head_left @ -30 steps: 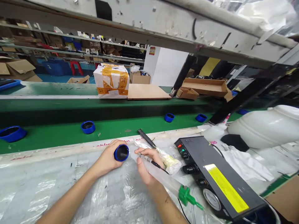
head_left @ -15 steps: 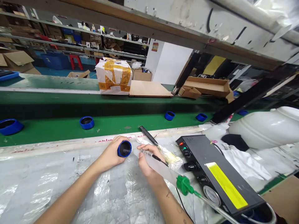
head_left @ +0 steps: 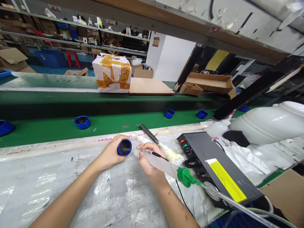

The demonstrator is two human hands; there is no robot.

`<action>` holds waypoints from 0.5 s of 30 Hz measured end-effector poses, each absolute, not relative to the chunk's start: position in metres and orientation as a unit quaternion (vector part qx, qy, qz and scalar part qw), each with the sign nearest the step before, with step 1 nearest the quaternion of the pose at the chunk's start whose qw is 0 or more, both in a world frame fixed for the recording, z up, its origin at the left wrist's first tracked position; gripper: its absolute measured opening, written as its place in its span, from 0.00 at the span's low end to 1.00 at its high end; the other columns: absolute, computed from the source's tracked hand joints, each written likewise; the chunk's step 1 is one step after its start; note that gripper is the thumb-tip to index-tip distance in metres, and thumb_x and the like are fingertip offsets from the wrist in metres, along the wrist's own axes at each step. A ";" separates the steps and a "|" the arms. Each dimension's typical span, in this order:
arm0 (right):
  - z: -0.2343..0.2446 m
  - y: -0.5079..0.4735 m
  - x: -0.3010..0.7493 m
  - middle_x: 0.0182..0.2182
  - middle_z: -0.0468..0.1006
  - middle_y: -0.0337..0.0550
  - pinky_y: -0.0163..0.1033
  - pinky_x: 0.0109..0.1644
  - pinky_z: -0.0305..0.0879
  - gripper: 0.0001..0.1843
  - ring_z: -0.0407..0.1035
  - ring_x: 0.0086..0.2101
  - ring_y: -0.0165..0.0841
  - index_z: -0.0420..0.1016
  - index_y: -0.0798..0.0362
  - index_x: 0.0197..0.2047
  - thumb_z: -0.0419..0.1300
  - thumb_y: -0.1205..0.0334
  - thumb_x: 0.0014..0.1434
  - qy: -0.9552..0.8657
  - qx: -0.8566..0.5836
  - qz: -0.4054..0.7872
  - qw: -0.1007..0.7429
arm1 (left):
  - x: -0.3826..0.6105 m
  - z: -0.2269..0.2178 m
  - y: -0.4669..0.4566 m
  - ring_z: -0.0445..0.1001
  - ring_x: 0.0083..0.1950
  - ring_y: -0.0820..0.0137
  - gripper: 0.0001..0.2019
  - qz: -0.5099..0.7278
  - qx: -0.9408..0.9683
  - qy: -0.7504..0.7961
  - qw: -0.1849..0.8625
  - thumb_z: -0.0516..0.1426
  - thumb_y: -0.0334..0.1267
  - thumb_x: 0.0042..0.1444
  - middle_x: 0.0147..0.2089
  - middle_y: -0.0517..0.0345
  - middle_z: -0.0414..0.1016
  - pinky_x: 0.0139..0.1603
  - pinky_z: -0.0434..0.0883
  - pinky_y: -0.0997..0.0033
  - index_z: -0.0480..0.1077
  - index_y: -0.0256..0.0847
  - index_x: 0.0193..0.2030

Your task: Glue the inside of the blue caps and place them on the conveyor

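My left hand point(head_left: 109, 153) is wrapped round a blue cap point(head_left: 124, 147), tilted so its dark open mouth faces right. My right hand point(head_left: 148, 160) grips a clear syringe-like dispenser point(head_left: 159, 163) with a green fitting point(head_left: 185, 177) and a thin tube at its rear end. The dispenser's tip sits just right of the cap's mouth, not touching it as far as I can see. Both hands rest over plastic sheeting point(head_left: 114, 193) on the bench.
A black control box point(head_left: 213, 169) with knobs and a yellow label lies right of my hands. A black-handled tool point(head_left: 149, 134) and a crumpled bag lie behind them. Several blue caps point(head_left: 82, 122) ride the green conveyor point(head_left: 47, 128). A white jug point(head_left: 268, 123) stands far right.
Both hands stay together at the bench edge with cap and dispenser. The cap's mouth has turned slightly toward the dispenser tip. The view has shifted a little.
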State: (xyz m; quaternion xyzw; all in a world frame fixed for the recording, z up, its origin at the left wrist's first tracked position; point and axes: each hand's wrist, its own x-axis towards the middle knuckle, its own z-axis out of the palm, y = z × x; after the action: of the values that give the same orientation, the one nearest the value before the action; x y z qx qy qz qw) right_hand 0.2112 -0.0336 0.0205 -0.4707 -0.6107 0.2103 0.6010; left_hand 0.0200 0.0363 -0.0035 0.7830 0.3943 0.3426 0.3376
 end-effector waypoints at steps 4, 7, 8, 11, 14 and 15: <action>0.019 -0.033 0.212 0.37 0.86 0.41 0.41 0.45 0.79 0.08 0.83 0.38 0.39 0.76 0.48 0.40 0.63 0.68 0.56 -0.609 -0.462 0.223 0.605 | 0.019 -0.004 0.036 0.74 0.57 0.57 0.24 0.342 0.786 0.389 0.337 0.60 0.26 0.47 0.54 0.54 0.74 0.61 0.71 0.57 0.69 0.44 0.53; 0.018 -0.032 0.212 0.36 0.86 0.40 0.40 0.44 0.78 0.08 0.82 0.38 0.38 0.76 0.48 0.39 0.63 0.68 0.55 -0.607 -0.449 0.225 0.616 | 0.019 -0.004 0.036 0.74 0.60 0.57 0.27 0.339 0.787 0.390 0.337 0.60 0.26 0.47 0.57 0.54 0.74 0.63 0.71 0.56 0.69 0.44 0.56; 0.018 -0.032 0.211 0.36 0.86 0.39 0.40 0.44 0.78 0.08 0.82 0.37 0.38 0.76 0.48 0.39 0.63 0.68 0.55 -0.605 -0.448 0.227 0.618 | 0.019 -0.003 0.036 0.74 0.61 0.56 0.28 0.339 0.787 0.391 0.337 0.60 0.26 0.46 0.58 0.53 0.74 0.64 0.70 0.56 0.69 0.45 0.57; 0.018 -0.032 0.210 0.35 0.86 0.39 0.40 0.44 0.77 0.08 0.82 0.37 0.38 0.76 0.48 0.39 0.63 0.68 0.55 -0.604 -0.449 0.233 0.615 | 0.019 -0.002 0.036 0.73 0.62 0.56 0.28 0.337 0.788 0.388 0.339 0.60 0.26 0.47 0.59 0.53 0.73 0.65 0.70 0.55 0.69 0.45 0.57; 0.019 -0.033 0.209 0.35 0.86 0.40 0.40 0.42 0.77 0.08 0.83 0.36 0.38 0.76 0.48 0.38 0.63 0.68 0.54 -0.607 -0.445 0.238 0.614 | 0.020 -0.001 0.037 0.74 0.59 0.57 0.24 0.338 0.792 0.379 0.339 0.60 0.27 0.47 0.56 0.53 0.74 0.62 0.71 0.56 0.70 0.44 0.53; 0.020 -0.033 0.209 0.35 0.86 0.40 0.39 0.42 0.77 0.08 0.83 0.36 0.38 0.76 0.48 0.38 0.63 0.69 0.54 -0.608 -0.443 0.242 0.614 | 0.020 0.000 0.037 0.74 0.58 0.57 0.23 0.338 0.793 0.376 0.339 0.60 0.27 0.48 0.55 0.53 0.74 0.61 0.71 0.56 0.70 0.44 0.53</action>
State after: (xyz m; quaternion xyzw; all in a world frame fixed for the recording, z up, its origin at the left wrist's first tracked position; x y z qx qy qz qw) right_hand 0.2089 -0.0329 0.0197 -0.4425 -0.6076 0.2417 0.6136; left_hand 0.0201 0.0365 -0.0003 0.7929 0.3764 0.3382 0.3394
